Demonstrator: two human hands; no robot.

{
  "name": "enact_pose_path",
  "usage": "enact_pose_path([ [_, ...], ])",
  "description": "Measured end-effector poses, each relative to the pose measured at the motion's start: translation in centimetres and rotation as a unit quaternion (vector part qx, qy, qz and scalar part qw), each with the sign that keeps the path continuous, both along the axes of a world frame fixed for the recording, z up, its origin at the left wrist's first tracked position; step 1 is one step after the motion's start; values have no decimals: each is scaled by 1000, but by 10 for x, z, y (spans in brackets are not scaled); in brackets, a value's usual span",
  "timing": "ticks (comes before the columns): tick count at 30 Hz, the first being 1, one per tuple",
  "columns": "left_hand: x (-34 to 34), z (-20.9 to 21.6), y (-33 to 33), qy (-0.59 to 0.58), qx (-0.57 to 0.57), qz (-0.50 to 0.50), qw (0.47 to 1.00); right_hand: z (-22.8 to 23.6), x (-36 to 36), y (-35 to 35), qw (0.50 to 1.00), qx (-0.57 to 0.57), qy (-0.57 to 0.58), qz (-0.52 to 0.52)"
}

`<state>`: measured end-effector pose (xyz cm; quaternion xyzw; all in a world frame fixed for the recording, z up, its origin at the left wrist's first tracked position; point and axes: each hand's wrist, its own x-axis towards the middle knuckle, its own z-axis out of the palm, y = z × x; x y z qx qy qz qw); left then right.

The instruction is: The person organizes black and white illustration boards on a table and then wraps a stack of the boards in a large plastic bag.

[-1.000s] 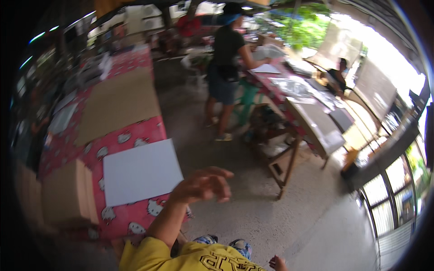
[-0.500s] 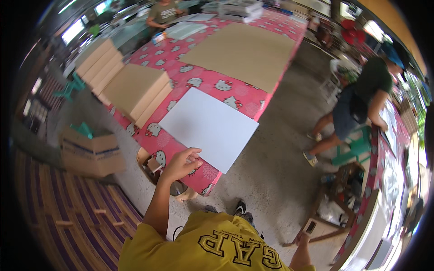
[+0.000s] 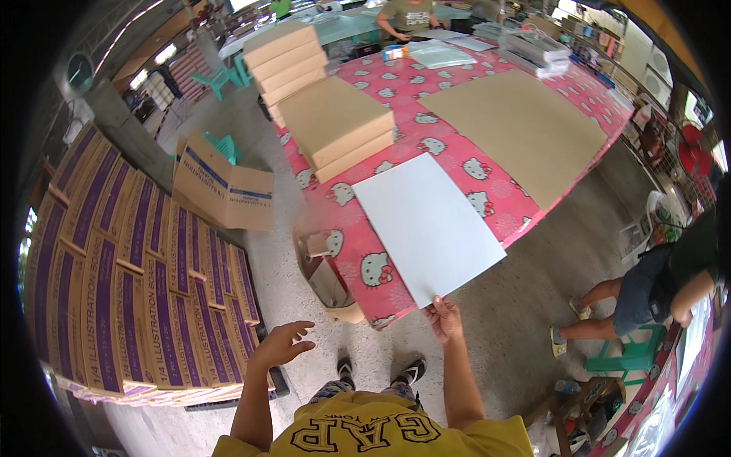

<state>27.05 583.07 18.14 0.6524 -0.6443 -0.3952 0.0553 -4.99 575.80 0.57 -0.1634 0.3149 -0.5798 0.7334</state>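
Observation:
A large white sheet of board [image 3: 428, 225] lies on the table covered with a pink patterned cloth [image 3: 487, 202], one corner hanging over the near edge. My right hand [image 3: 445, 318] grips that near corner between thumb and fingers. My left hand [image 3: 282, 344] hovers with its fingers spread above the concrete floor, holding nothing, near the stacked purple-and-brown boxes [image 3: 129, 259].
Stacks of brown board [image 3: 335, 126] and a wide brown sheet [image 3: 521, 129] lie on the table. An open carton [image 3: 225, 190] stands left of it, another box [image 3: 327, 274] under its edge. A person [image 3: 662, 282] stands at right; another sits at the far end [image 3: 407, 15].
The view has swung from the right side of the room to the table. My right hand has come onto the white sheet's near corner, and my left hand has dropped away to the left.

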Motion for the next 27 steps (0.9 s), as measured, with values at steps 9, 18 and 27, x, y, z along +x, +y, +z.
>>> enact_pose_path([
  [9, 93, -37, 50, 87, -8, -28, 996, 68, 34, 40, 995, -59, 73, -28],
  [18, 276, -76, 84, 301, -57, 115, 945, 88, 159, 131, 959, -49, 255, 116],
  [27, 433, -126, -14, 177, -195, 439, 859, 118, 347, 61, 904, -15, 244, 351],
])
